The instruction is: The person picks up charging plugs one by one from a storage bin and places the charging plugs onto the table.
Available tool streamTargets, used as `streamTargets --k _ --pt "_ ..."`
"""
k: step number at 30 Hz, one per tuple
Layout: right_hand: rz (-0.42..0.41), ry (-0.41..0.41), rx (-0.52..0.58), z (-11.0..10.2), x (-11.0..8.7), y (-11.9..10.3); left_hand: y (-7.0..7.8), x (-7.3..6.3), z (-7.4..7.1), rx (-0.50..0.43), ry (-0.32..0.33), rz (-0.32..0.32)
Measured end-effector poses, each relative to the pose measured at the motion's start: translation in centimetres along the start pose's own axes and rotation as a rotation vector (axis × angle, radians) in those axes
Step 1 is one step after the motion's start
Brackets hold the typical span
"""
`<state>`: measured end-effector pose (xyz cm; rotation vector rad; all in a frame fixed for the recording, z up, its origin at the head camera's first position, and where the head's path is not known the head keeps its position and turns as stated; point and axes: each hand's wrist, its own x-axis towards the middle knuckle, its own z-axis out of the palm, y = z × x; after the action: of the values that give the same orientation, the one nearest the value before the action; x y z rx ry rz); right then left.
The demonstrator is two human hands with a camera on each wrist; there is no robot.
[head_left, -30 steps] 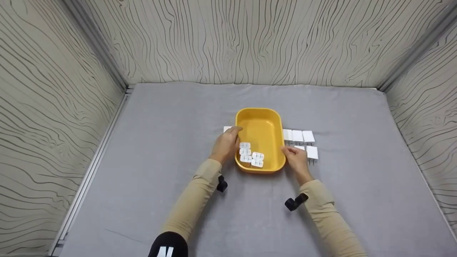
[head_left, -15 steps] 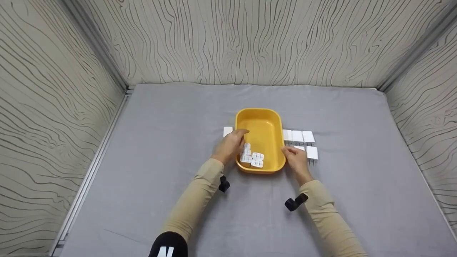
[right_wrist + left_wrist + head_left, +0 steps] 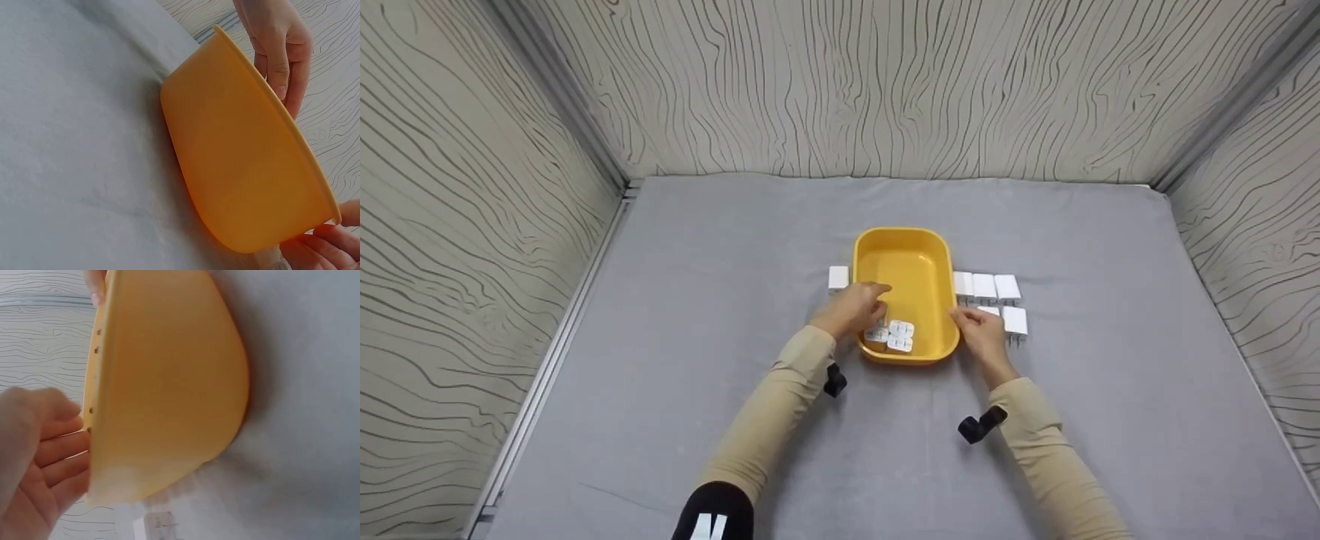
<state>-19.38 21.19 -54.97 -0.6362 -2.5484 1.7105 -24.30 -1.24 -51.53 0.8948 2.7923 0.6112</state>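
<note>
A yellow rectangular tub [image 3: 936,259] stands on the cloth, with several white plug adapters [image 3: 901,336], prongs up, in its near left corner. My left hand [image 3: 851,309] reaches over the tub's left rim, its fingers above the adapters and partly covering them. The left wrist view shows those fingers fairly straight, their tips hidden behind the tub wall; no held thing is visible there. At the tub's right side, my right hand [image 3: 981,334] pinches the rim between thumb and fingers, also seen as the right hand [image 3: 320,247] in the right wrist view.
One white adapter [image 3: 838,277] lies left of the tub. Several more adapters [image 3: 984,286] sit in two rows to its right, partly behind the right hand. Grey cloth [image 3: 720,262] covers the table, and wood-patterned panels [image 3: 840,90] rise at the back and sides.
My left hand has moved from the tub's left rim rightward and nearer, farther in over the adapters, uncovering the loose adapter at left. The right hand and tub stay in place.
</note>
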Motion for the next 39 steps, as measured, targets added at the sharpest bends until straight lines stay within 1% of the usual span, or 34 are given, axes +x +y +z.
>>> streamTargets --k 2,5,7,10,12,16,19,23,28,35,39 --pt "-0.005 0.002 0.003 0.0 0.0 0.0 0.1 0.1 -0.2 0.006 -0.032 0.002" --pt "-0.006 0.001 0.006 0.0 0.1 0.1 0.4 0.3 -0.5 0.027 -0.085 -0.018" --pt "-0.002 -0.001 0.0 0.1 0.1 0.1 0.7 0.4 -0.6 0.074 -0.117 0.0" --pt "0.004 -0.005 0.0 0.1 0.1 0.1 1.0 0.5 -0.7 0.154 -0.142 0.033" --pt "0.011 -0.005 0.003 0.1 0.1 0.1 1.0 0.7 -0.6 0.181 -0.171 0.038" --pt "0.009 -0.001 0.015 0.1 0.2 0.2 1.1 0.8 -0.4 0.194 -0.212 0.004" --pt "0.001 -0.004 0.011 0.2 0.2 0.2 1.2 0.9 -0.3 0.209 -0.229 -0.006" --pt "-0.001 -0.004 0.002 0.2 0.2 0.2 1.3 0.9 -0.3 0.207 -0.268 -0.048" --pt "-0.001 0.002 0.004 0.2 0.2 0.2 1.5 0.9 -0.3 0.218 -0.292 -0.075" --pt "0.015 -0.007 -0.001 0.0 0.2 0.2 1.6 0.8 -0.3 0.215 -0.283 -0.091" --pt "0.024 -0.017 -0.001 0.0 0.1 0.1 1.7 0.8 -0.2 0.191 -0.27 -0.098"
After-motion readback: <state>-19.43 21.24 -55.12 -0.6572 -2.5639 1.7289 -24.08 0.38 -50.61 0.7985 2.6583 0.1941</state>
